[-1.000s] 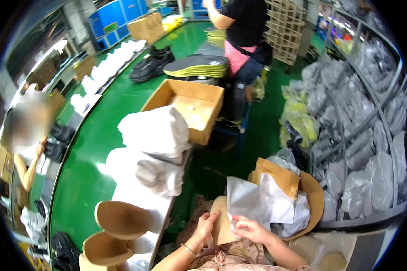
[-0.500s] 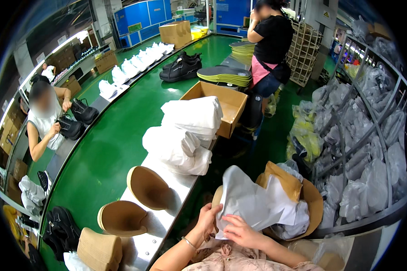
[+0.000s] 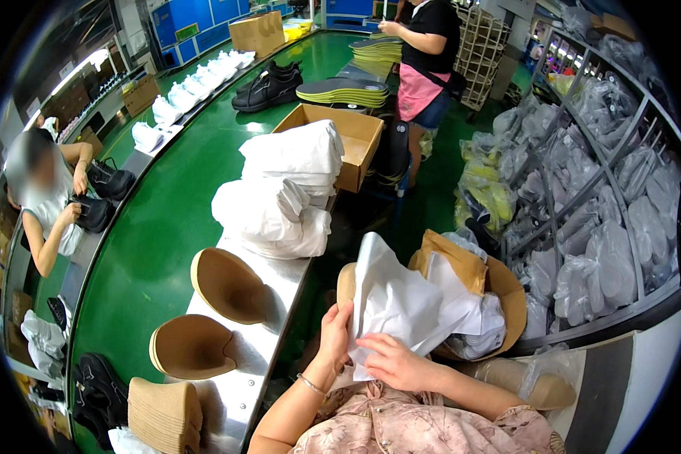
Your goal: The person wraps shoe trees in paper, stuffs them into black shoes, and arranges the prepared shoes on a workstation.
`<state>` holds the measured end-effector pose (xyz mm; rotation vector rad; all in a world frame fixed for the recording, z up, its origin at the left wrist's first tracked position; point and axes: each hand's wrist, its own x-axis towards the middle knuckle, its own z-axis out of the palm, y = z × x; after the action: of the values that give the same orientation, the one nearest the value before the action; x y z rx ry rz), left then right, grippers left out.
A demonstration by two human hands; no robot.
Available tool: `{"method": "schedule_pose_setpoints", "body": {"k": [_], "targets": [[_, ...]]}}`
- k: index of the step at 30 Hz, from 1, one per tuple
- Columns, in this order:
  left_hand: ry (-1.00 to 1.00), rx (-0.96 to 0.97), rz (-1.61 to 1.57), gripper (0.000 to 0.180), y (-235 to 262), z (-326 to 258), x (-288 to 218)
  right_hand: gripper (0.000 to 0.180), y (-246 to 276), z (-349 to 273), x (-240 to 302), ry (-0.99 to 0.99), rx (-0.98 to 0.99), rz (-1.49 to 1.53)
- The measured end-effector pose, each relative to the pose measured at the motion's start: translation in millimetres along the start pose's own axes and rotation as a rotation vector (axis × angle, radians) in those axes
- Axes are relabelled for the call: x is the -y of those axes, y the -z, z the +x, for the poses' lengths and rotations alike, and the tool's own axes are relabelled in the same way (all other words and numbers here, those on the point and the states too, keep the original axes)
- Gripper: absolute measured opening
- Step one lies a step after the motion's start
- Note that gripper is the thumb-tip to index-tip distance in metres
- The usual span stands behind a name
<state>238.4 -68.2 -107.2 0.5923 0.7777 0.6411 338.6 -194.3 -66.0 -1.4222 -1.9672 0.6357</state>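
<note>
Thin white paper-like sheet point(image 3: 396, 296): creased, against rounded tan cardboard piece point(image 3: 346, 283)
Left hand point(image 3: 336, 334): grip clasping cardboard piece
Right hand point(image 3: 393, 360): touching sheet; cannot tell its grip

I can read no words or numbers, either on the white sheet point(image 3: 393, 295) I am handling or on the things around me. Some marks show, too small to decipher: a pale round emblem point(image 3: 378, 85) near the end of the top insole in a yellow-edged stack, and a similar light spot point(image 3: 401, 126) on the dark insole beside the open cardboard box point(image 3: 358, 163). Farther off, a green rectangular plate point(image 3: 186, 32) sits on the blue cabinet point(image 3: 213, 12); any lettering there escapes me.
</note>
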Motion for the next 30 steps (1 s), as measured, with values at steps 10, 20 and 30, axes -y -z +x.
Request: {"method": "schedule_pose_setpoints", "body": {"k": [10, 20, 30], "targets": [[0.048, -0.026, -0.006, 0.036, 18, 4, 22, 0.015, -20, 3, -7, -0.073, 0.080, -0.041], [0.001, -0.007, 0.145, 0.027, 17, -3, 17, 0.016, -11, 1, -10, -0.130, 0.228, 0.236], [-0.058, 0.091, 0.189, 0.034, 8, -6, 11, 0.052, 3, 43, -71, -0.389, -0.289, -0.026]]}}
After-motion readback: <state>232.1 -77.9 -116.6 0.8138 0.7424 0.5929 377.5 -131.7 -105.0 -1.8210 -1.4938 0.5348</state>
